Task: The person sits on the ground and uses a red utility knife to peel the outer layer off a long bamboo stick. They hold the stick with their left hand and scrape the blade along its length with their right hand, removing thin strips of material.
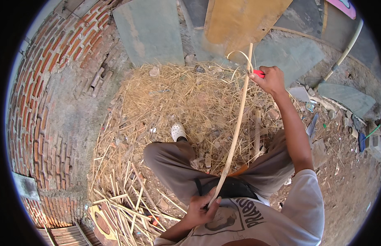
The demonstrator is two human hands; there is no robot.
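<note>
One left hand (pixel 202 208); one right hand (pixel 272 80); one long pale strip (pixel 236 127); one red tool (pixel 259 74); one white shoe (pixel 178 131) in view; two brown trouser legs (pixel 172 164); one orange-brown board (pixel 239 20); one brick wall (pixel 46 61); one heap of pale sticks (pixel 127 207), too tangled to count

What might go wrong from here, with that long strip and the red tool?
The right hand holds the red tool close against the pale strip; if it slips, the thumb might get nicked, though no cutting edge is clearly visible.

The strip is long and slightly bowed, its near end in the left hand by the belly, so it could flex or jab.

Loose shavings around the white shoe might slide underfoot.
</note>
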